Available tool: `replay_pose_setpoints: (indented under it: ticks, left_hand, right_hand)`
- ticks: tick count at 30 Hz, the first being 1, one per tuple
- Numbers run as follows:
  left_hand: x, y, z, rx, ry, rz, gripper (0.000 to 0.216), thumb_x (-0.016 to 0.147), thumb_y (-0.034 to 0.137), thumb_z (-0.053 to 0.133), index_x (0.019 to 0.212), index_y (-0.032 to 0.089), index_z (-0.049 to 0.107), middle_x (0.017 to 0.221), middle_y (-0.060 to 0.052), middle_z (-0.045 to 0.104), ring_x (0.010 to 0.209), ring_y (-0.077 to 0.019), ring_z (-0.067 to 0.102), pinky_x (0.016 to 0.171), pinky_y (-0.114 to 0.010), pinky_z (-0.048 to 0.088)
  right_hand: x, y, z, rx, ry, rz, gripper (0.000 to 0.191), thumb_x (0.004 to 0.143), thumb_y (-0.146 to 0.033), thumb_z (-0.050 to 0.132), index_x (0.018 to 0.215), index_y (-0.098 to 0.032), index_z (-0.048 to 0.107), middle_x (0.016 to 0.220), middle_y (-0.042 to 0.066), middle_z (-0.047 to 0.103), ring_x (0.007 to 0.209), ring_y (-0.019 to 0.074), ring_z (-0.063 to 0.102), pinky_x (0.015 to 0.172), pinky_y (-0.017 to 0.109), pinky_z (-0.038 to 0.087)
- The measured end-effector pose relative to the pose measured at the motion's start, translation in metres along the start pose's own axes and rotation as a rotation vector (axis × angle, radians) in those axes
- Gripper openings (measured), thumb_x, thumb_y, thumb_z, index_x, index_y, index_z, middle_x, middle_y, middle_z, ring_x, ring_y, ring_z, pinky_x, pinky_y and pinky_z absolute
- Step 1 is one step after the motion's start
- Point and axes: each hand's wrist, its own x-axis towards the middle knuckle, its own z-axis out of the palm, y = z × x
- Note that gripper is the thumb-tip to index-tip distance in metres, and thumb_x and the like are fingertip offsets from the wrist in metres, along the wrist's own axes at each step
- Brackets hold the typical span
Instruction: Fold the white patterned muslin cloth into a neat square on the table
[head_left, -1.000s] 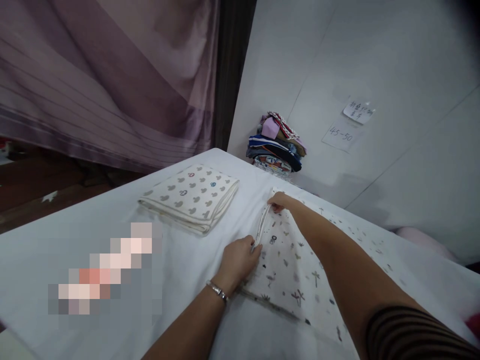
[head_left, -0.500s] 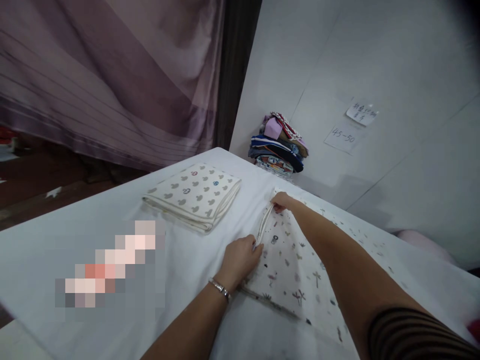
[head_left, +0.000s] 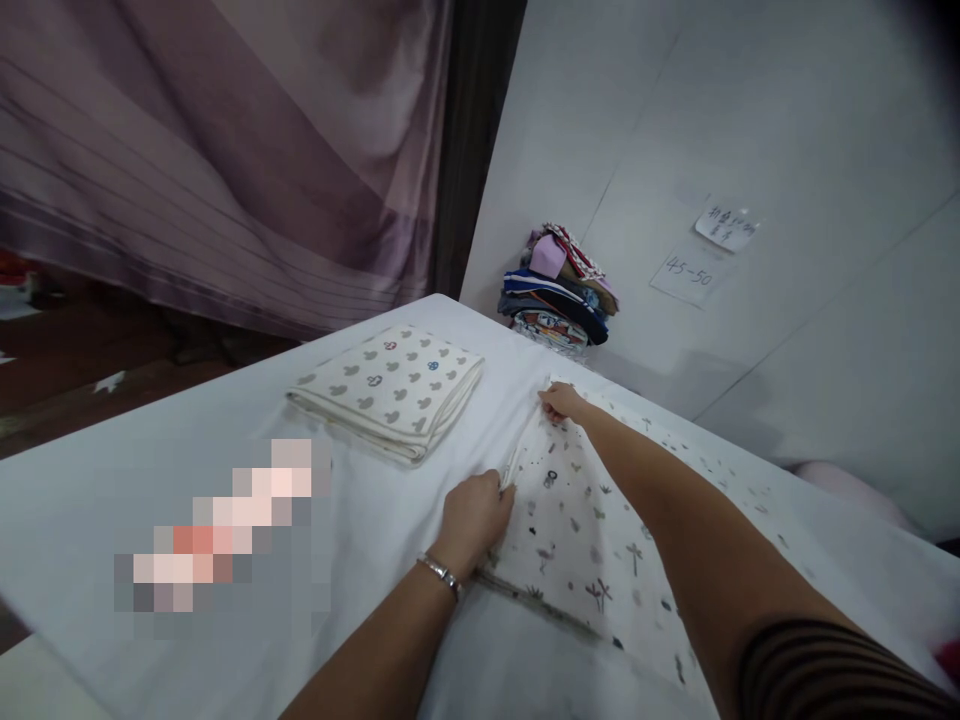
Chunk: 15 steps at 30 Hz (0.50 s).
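Observation:
A thin white cloth [head_left: 570,540] printed with small palms and animals lies folded in layers in front of me. My left hand [head_left: 478,515], with a bracelet at the wrist, is closed on its left edge nearer to me. Farther along that same edge, my right hand [head_left: 561,400] pinches the cloth near its far corner. Between the two hands the edge runs fairly straight, slightly raised. My right forearm crosses over the cloth and hides part of it. To the left lies a folded white cloth with grey mouse-head shapes [head_left: 397,390], touched by neither hand.
Both cloths rest on a white-covered table [head_left: 247,400]. A stack of folded clothes [head_left: 559,285] stands at the far end against the grey wall. Handwritten paper notes [head_left: 686,275] hang there. A pinkish curtain [head_left: 225,150] hangs at the left. A blurred-out patch covers the table's left part.
My left hand has shifted slightly left with the cloth's edge, and my right hand slightly too. The edge between them now lies flatter and straighter.

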Motion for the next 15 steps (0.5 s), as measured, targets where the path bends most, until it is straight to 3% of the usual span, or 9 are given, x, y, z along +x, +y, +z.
replay_pose_setpoints:
  ticks: [2,6,10,15]
  left_hand:
    - [0.000,0.000,0.000,0.004,-0.002,0.001,0.038,0.088,0.044,0.034,0.092,0.018,0.061,0.088,-0.010,0.067,0.085,-0.0241,0.063,0.069,-0.033,0.044]
    - [0.000,0.000,-0.002,0.005,-0.003,0.007,0.037,0.088,0.044,0.034,0.092,0.018,0.060,0.087,-0.010,0.067,0.084,-0.0241,0.063,0.068,-0.033,0.044]
    - [0.000,0.001,-0.002,-0.003,-0.011,0.000,0.037,0.088,0.043,0.034,0.093,0.018,0.060,0.088,-0.010,0.067,0.084,-0.0239,0.063,0.068,-0.033,0.043]
    - [0.001,0.001,-0.002,-0.009,-0.024,-0.003,0.038,0.088,0.044,0.034,0.094,0.018,0.060,0.090,-0.011,0.067,0.085,-0.0230,0.062,0.070,-0.032,0.043]
  right_hand:
    - [-0.002,0.003,-0.001,-0.006,-0.004,-0.072,0.009,0.087,-0.021,0.049,0.090,-0.015,0.056,0.054,-0.003,0.056,0.040,0.0080,0.051,0.041,0.018,0.043]
    - [-0.003,0.011,-0.003,-0.064,-0.078,-0.194,0.019,0.082,-0.011,0.049,0.097,-0.018,0.059,0.058,-0.004,0.057,0.042,0.0070,0.050,0.043,0.017,0.042]
    - [-0.005,0.018,-0.006,-0.172,-0.143,-0.291,0.020,0.078,-0.012,0.054,0.095,-0.019,0.063,0.058,-0.004,0.058,0.045,0.0081,0.051,0.044,0.017,0.040]
    - [-0.009,0.024,-0.007,-0.279,-0.110,-0.389,0.019,0.079,-0.017,0.055,0.094,-0.020,0.066,0.064,-0.002,0.062,0.051,0.0090,0.052,0.052,0.018,0.041]
